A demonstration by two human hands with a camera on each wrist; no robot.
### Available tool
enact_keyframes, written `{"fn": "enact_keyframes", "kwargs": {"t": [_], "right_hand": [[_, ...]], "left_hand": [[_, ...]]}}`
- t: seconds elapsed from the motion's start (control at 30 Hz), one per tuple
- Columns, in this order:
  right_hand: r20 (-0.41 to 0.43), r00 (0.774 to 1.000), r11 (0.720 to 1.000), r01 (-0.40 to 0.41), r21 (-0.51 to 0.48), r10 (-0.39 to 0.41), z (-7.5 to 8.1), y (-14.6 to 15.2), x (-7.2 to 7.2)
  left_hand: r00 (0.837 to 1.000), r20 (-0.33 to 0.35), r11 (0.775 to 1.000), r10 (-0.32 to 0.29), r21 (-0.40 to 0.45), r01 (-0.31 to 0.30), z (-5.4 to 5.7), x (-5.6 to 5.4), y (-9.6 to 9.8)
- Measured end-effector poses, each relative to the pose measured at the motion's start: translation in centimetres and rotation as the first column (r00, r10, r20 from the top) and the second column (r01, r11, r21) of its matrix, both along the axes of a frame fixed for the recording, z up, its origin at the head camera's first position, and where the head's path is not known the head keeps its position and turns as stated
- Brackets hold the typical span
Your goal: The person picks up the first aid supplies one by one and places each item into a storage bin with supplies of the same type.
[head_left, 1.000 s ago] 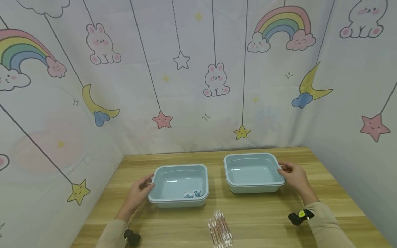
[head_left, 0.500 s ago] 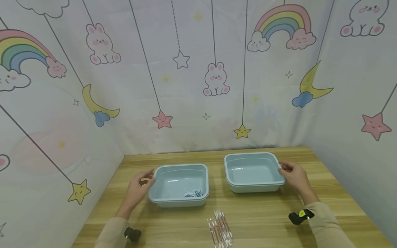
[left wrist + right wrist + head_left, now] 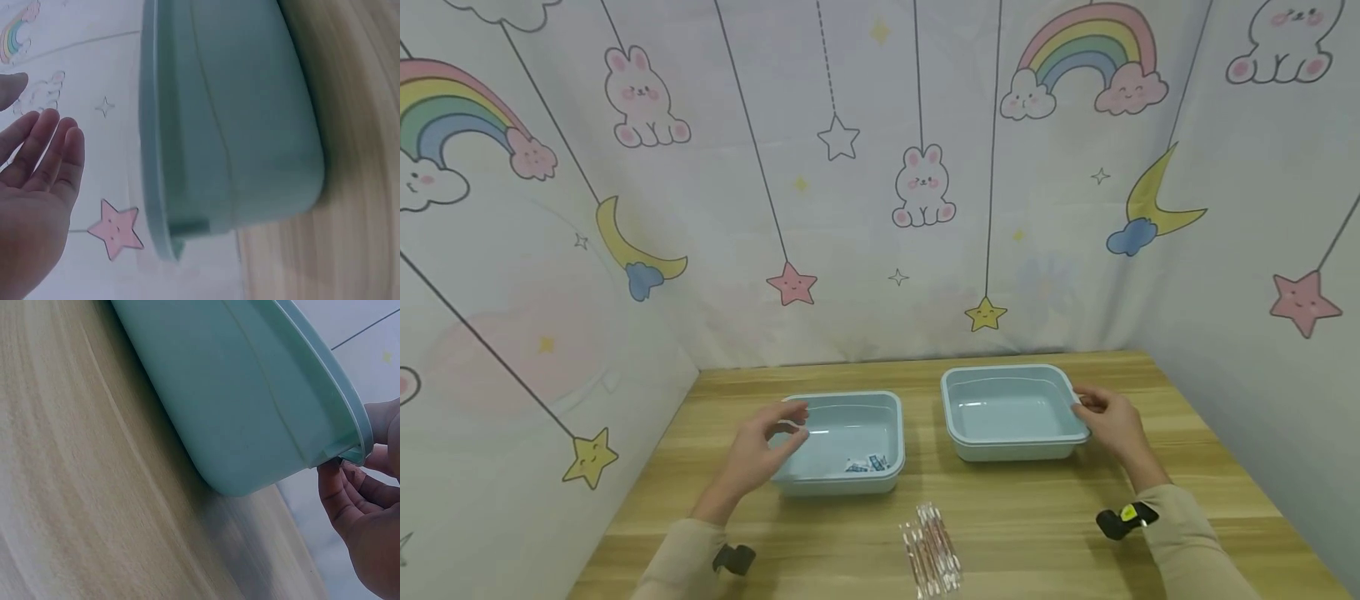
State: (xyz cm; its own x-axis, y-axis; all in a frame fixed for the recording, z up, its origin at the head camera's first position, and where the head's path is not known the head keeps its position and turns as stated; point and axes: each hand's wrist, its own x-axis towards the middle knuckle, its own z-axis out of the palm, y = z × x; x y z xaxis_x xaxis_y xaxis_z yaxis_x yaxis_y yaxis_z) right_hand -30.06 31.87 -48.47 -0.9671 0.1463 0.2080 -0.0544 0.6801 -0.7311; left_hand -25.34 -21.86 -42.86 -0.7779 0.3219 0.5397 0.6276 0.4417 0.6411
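Two light blue plastic basins stand side by side on the table. Over the left edge of the left basin point(image 3: 850, 486) hovers my left hand point(image 3: 754, 454), fingers spread and holding nothing. The left wrist view shows that hand point(image 3: 37, 187) apart from the basin wall point(image 3: 250, 125). My right hand point(image 3: 1112, 423) grips the right end of the right basin point(image 3: 1018, 451). In the right wrist view its fingers point(image 3: 337, 494) curl under the rim, thumb on top. Small white-and-blue packets point(image 3: 868, 464) lie in the left basin's near right corner.
Several thin clear-wrapped sticks with white ends and reddish-brown middles point(image 3: 931, 550) lie side by side on the wooden table point(image 3: 1037, 533), in front of the basins. A patterned fabric backdrop point(image 3: 865, 325) closes off the back and both sides.
My left hand has let go of the left basin's edge and moved right, over the basin. The right hand keeps its grip, and both basins stay in place.
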Motion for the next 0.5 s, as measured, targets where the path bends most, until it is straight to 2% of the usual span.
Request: {"fn": "enact_keyframes", "kwargs": {"t": [0.13,0.23,0.37,0.5], "right_hand": [[-0.003,1.0,1.0,-0.004,-0.002,0.004,0.1,0.0,0.0],[-0.001,1.0,1.0,-0.007,-0.001,0.007,0.1,0.0,0.0],[0.0,1.0,1.0,-0.008,0.002,0.008,0.1,0.0,0.0],[-0.002,1.0,1.0,-0.007,0.0,0.007,0.2,-0.1,0.1]], "left_hand": [[0.995,-0.03,0.996,-0.09,-0.028,0.089,-0.2,0.0,0.9],[0.99,-0.001,0.989,-0.144,-0.017,0.144,-0.7,-0.3,1.3],[0.979,0.027,0.979,-0.204,0.002,0.204,-0.7,-0.4,2.1],[0.963,-0.022,0.963,-0.27,0.009,0.271,-0.2,0.0,3.3]]}}
